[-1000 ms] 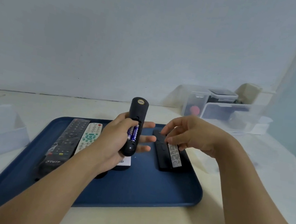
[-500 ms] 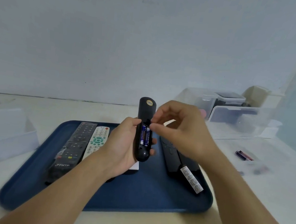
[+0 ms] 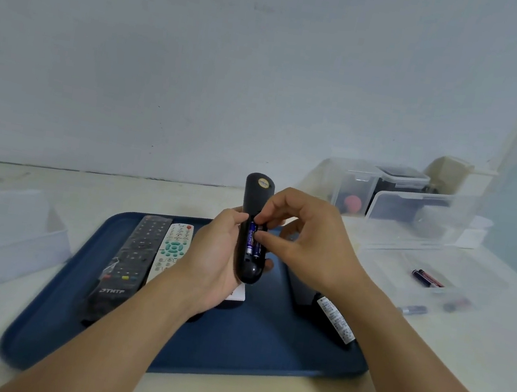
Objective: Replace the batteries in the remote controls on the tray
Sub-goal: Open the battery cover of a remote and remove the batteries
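My left hand (image 3: 214,256) grips the remote (image 3: 253,228) upright; my right hand (image 3: 304,239), at its 3 o'clock, pinches the batteries (image 3: 253,240).

Pale wall (image 3: 202,70) behind cream table (image 3: 425,372).

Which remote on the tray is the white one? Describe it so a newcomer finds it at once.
Start at the blue tray and look to its left half, where two remotes lie side by side. The white remote is the right one, beside the black remote; only it has teal-green buttons and a red button at its far end.
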Available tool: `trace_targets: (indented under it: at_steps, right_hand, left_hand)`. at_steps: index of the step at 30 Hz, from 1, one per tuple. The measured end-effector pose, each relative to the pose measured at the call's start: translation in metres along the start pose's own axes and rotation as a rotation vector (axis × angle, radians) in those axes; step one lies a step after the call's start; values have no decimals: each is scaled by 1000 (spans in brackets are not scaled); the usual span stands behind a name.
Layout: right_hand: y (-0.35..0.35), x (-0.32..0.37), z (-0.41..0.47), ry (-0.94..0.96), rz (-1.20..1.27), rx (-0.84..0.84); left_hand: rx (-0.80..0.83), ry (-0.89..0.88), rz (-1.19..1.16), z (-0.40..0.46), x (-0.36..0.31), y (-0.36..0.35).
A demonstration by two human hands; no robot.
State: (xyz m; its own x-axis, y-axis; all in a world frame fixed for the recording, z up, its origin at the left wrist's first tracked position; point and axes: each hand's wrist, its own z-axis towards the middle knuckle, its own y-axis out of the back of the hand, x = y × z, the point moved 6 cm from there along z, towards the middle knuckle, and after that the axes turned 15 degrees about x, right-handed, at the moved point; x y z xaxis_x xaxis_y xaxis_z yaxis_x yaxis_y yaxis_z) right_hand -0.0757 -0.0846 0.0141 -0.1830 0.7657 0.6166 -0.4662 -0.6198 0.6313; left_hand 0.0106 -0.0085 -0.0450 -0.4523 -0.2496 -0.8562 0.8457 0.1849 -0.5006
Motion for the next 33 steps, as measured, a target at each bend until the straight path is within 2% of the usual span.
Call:
trace_targets:
  at_steps: [6, 12, 24, 33]
  right_hand:
    - [-4, 1, 0, 34, -103, -5]
    - [-5, -3, 3, 0, -19, -39]
    - [-12, -18, 7, -57, 142, 22]
    - [-6, -21, 5, -51, 291, -97]
  left_hand:
    - [-25, -26, 135, 0, 2, 2]
    - [-41, -48, 147, 0, -1, -1]
    - [-131, -21, 129, -1, 5, 6]
    - [-62, -96, 131, 2, -8, 6]
